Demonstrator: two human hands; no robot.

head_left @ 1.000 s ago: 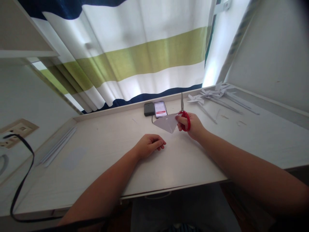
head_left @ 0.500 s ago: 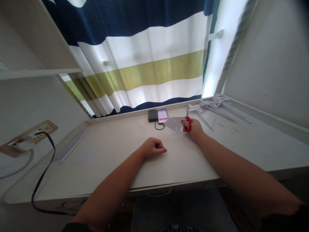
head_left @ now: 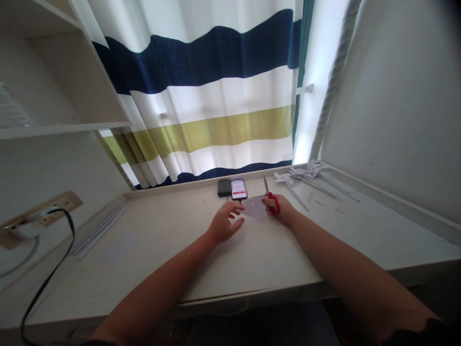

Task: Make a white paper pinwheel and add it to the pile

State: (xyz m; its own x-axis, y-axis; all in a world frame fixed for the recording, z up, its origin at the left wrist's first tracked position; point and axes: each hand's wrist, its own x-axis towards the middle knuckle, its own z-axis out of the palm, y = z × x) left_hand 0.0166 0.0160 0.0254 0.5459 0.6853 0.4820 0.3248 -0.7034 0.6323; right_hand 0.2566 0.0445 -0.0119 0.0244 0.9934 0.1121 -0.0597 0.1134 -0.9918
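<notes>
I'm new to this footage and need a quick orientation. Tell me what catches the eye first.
The striped curtain of navy, white and olive fills the back behind the desk. At mid-desk the right hand grips red-handled scissors together with a folded white paper, and the open left hand reaches toward that paper. White paper pinwheels lie in the far right corner.

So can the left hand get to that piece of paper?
Probably yes: the left hand is open right beside the paper that the right hand holds with the scissors, with nothing between them.
</notes>
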